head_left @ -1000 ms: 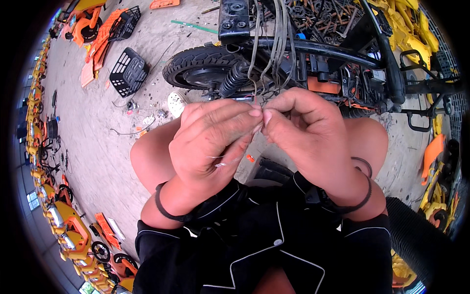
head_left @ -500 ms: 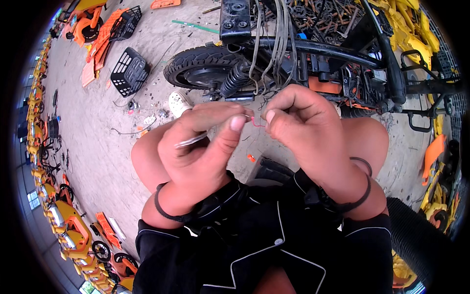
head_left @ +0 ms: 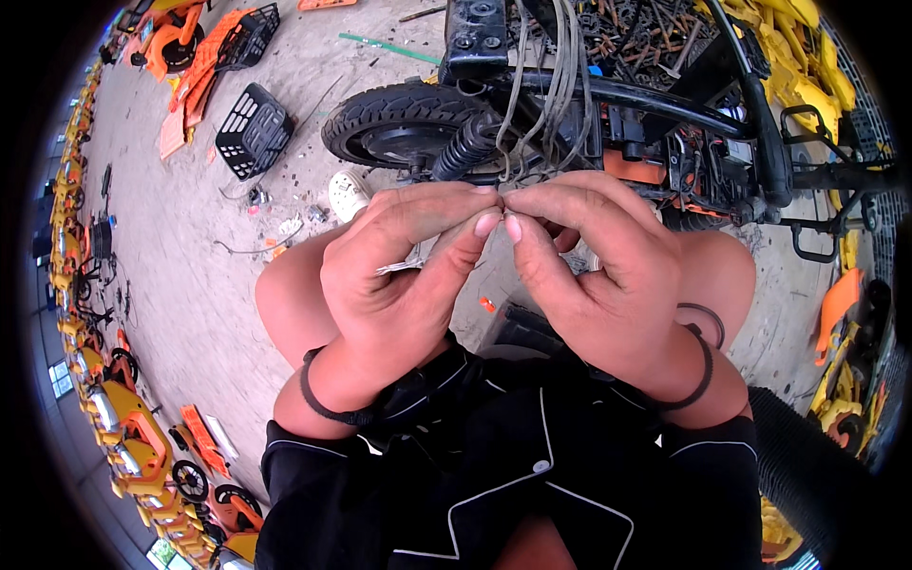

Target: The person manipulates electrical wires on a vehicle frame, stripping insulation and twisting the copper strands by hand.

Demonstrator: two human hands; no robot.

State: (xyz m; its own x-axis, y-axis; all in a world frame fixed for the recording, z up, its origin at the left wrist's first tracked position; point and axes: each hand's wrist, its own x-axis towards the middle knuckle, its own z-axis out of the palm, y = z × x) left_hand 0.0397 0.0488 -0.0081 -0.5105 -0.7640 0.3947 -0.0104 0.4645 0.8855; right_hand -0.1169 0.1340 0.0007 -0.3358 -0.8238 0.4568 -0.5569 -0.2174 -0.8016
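My left hand and my right hand meet in front of my knees, thumb and forefinger of each pinched together. Their tips touch and almost wholly cover the thin red wire between them, which showed half a second ago. Within the curl of my left hand sits a slim silvery metal piece; its kind I cannot make out. Just beyond my fingers stands a stripped black vehicle frame with a wheel, a coil-spring shock absorber and a hanging bundle of grey cables.
A black plastic basket lies on the concrete floor to the left, near orange panels. Rusty metal parts are heaped behind the frame. Yellow panels pile up at far right. Rows of yellow vehicles line the left side.
My right hand has come leftward and its fingertips now meet those of my left hand. The red wire, visible between them before, is now covered. The view has shifted slightly.
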